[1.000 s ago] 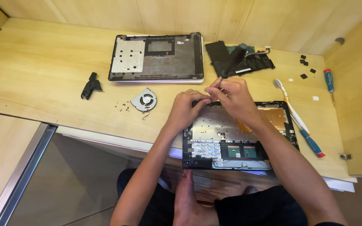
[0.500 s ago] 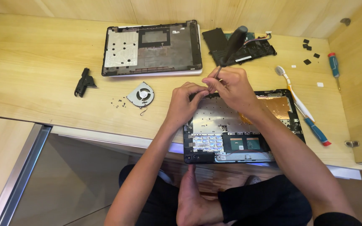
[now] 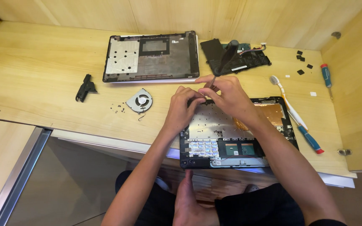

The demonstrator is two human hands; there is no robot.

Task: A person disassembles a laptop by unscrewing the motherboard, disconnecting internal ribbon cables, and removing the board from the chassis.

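Observation:
An opened laptop chassis (image 3: 248,142) lies at the front edge of the wooden desk, its metal keyboard plate facing up. My right hand (image 3: 229,94) holds a black-handled screwdriver (image 3: 226,56) upright over the chassis's far left corner. My left hand (image 3: 185,108) rests right beside it, fingertips pinched at the same corner near the screwdriver tip. What the fingers pinch is hidden.
A grey laptop bottom cover (image 3: 151,56) lies at the back. A black battery pack (image 3: 235,56) sits behind the hands. A cooling fan (image 3: 139,101), small screws (image 3: 116,108), a black hinge part (image 3: 84,87), a toothbrush (image 3: 296,115) and a red-blue screwdriver (image 3: 326,77) lie about.
The view has shifted slightly; both hands stay together at the chassis's far left corner with the screwdriver upright.

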